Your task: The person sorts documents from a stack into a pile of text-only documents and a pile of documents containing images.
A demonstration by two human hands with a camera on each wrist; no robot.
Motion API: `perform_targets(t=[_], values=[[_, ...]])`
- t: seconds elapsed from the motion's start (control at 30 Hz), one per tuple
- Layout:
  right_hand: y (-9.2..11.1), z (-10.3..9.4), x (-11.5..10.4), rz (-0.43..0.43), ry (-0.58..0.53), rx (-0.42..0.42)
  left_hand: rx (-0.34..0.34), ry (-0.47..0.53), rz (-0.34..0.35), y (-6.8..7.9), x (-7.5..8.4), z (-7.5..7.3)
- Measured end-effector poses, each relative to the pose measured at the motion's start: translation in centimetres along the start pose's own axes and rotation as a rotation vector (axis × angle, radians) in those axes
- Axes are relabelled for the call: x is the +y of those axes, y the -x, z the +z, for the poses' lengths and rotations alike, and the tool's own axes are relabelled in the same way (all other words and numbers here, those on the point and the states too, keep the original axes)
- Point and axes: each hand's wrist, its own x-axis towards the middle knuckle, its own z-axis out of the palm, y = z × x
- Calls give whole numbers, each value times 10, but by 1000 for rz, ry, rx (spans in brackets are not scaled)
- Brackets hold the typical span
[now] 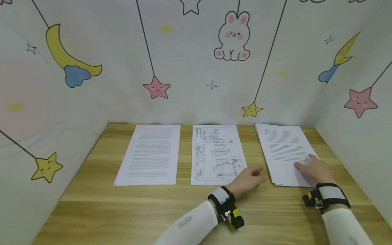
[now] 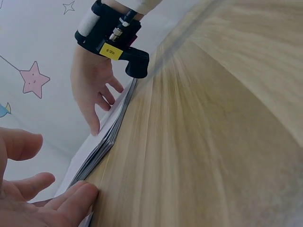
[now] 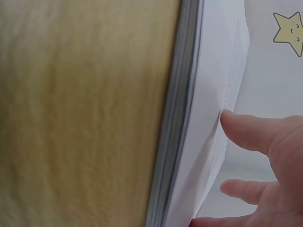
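A stack of printed paper point(image 1: 283, 166) lies at the right of the table, its several sheets showing as layers along the near edge. My right hand point(image 1: 316, 170) is over its lower right part, thumb and fingers spread. The thumb tip point(image 3: 228, 116) touches the top sheet in the right wrist view. To the left of the stack, my left hand point(image 1: 246, 180) hovers with loosely bent fingers, holding nothing. It overlaps the lower right corner of a technical drawing sheet point(image 1: 211, 146). In the left wrist view, its fingertips point(image 2: 87, 191) are close to the stack's edge.
A sheet of printed text point(image 1: 154, 154) lies at the left of the wooden table point(image 1: 128, 211). Behind and on both sides stand white walls point(image 1: 196, 68) patterned with stars, a moon and a rabbit. Each wrist wears a black strapped camera.
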Motion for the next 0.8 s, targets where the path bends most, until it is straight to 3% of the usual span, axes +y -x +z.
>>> perform_targets(t=[0.23,0.5,0.8], values=[[1,-1,3,38,-92,7,-14,95,-12,-3,2,3],[6,-2,-3,-20,-70,30,5,268,-69,-9,6,3],[7,4,-10,-24,-100,79,140,366,-102,-19,6,6]])
